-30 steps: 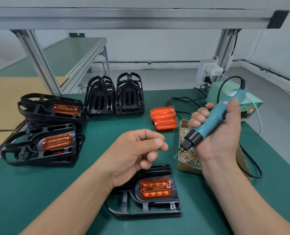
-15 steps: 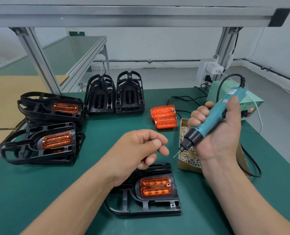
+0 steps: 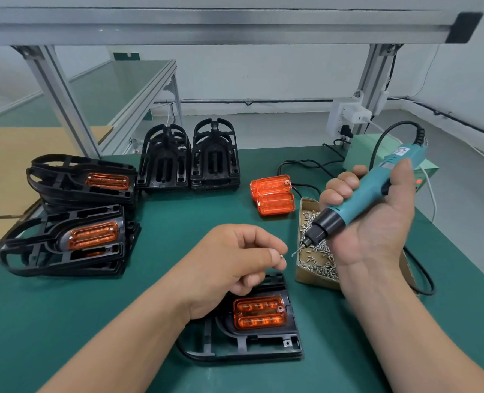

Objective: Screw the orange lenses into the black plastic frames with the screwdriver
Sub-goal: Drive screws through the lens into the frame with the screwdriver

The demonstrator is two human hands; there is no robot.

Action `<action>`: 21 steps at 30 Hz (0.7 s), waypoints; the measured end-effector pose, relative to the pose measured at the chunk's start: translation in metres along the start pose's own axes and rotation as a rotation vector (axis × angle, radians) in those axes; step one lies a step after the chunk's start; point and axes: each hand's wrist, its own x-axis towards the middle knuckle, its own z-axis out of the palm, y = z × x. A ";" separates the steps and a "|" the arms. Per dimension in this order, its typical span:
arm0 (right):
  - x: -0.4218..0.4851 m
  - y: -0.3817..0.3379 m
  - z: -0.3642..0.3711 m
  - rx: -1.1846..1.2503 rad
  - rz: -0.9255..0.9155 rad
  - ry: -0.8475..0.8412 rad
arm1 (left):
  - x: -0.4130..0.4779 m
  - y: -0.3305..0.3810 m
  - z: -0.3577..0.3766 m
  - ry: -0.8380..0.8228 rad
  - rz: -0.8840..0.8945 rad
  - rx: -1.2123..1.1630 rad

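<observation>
Teal and black, the electric screwdriver [image 3: 359, 197] is gripped in the right hand [image 3: 376, 231], fingers wrapped round its body above the cardboard box [image 3: 308, 279] of loose screws at the right side of the tabletop [image 3: 178, 217]. Its long axis slopes from the far right down toward the near left, so the bit points at the left hand [image 3: 229, 265]. That hand pinches a small screw [image 3: 281, 255] between thumb and forefinger, with the other fingers curled under. The screw sits just left of the bit tip, near it but not touching.

Directly below the left hand, by the near edge of the tabletop, lies the black plastic frame [image 3: 243, 350] with an orange lens [image 3: 259, 312] seated in it. A screw boss shows at the lens's right end. The lens's left end is hidden by the hand.

The coming move looks to be mating screw and bit. The gap is short and runs along the tool's own axis, and either hand could close it. The pair must then go down and toward the near edge to reach the lens.
</observation>
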 end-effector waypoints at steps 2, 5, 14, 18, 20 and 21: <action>-0.001 -0.001 0.000 0.009 -0.012 -0.012 | 0.000 -0.001 0.002 -0.010 -0.020 -0.025; -0.002 -0.001 0.001 0.011 -0.022 -0.033 | 0.001 -0.004 0.005 -0.020 -0.022 -0.063; -0.005 0.002 0.003 -0.010 -0.034 -0.046 | 0.003 -0.006 0.004 -0.029 0.002 -0.128; -0.004 0.001 0.004 -0.015 -0.042 -0.038 | 0.002 -0.006 0.006 -0.029 0.004 -0.110; -0.004 0.002 0.004 -0.017 -0.048 -0.036 | 0.002 -0.006 0.007 -0.032 0.003 -0.104; -0.004 0.002 0.004 -0.020 -0.051 -0.035 | 0.002 -0.006 0.007 -0.035 0.003 -0.103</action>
